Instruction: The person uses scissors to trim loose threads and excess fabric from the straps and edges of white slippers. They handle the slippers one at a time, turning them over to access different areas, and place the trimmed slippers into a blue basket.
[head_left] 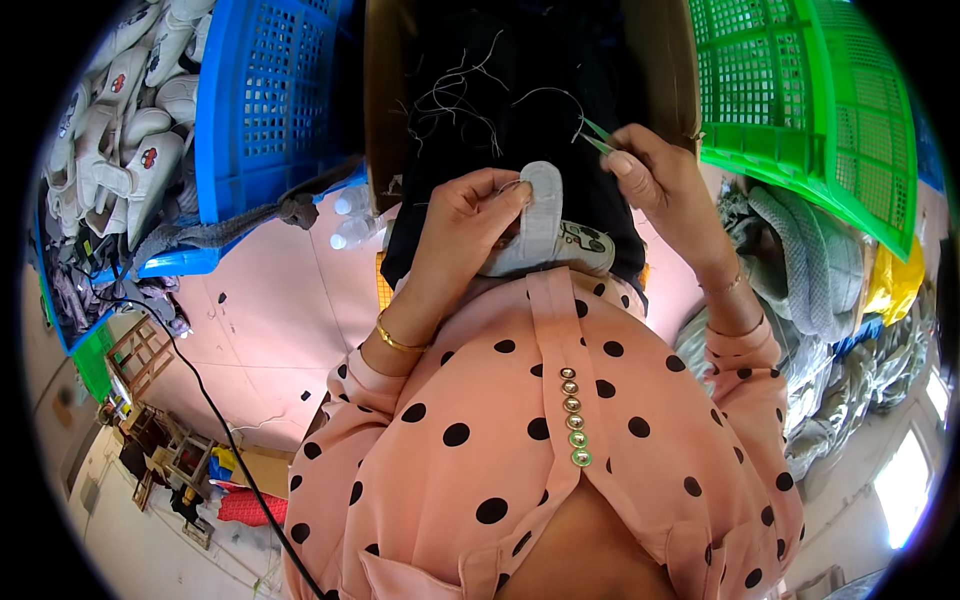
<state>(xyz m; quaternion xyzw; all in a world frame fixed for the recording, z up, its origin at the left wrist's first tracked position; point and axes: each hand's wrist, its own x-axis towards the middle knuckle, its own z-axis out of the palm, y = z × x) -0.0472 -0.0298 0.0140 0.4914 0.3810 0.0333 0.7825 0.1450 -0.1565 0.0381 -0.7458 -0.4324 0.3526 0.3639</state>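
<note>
Left hand (468, 222) pinched on white strap (541, 222); right hand (660, 185) closed on green tool (598, 136), thread (548, 90) at its tip.

Harsh glare from lower-right window (903, 488)

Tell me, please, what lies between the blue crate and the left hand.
In the head view: pink floor, clear bottles, then dark fabric nearest the left hand.

FREE: gap between hands (462, 228) (668, 188) | BLOCKED: left, blue crate (270, 90); right, green crate (760, 80); ahead, box walls (385, 110), loose threads (447, 92)
</note>
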